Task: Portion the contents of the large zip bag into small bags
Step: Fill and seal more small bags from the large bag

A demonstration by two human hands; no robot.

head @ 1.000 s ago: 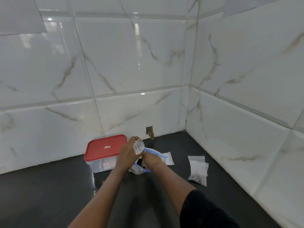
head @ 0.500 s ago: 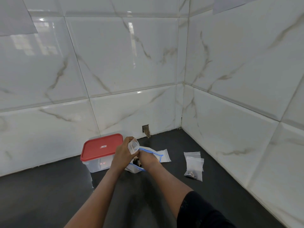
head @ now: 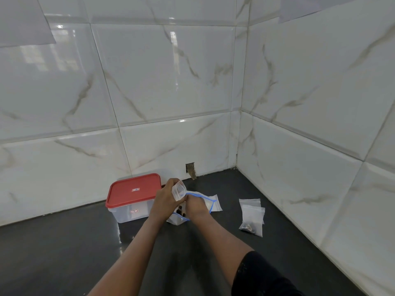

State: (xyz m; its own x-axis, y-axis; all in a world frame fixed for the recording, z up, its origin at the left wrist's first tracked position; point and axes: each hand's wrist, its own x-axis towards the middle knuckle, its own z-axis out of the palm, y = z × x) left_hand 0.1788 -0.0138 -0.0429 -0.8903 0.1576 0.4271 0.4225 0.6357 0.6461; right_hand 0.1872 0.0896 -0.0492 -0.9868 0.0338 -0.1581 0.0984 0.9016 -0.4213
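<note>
Gripping small bag (head: 179,190) in left hand (head: 165,199), zip bag (head: 210,202) beneath right hand (head: 195,207)

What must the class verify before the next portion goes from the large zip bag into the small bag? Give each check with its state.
1. Left hand holds the small bag with its mouth open: ok.
2. Right hand is at the large zip bag mouth: ok.
3. Right hand holds contents: cannot tell, fingertips hidden.
4. Filled small bags lie apart, to the right: ok.
5. Red-lidded container is closed: ok.
</note>
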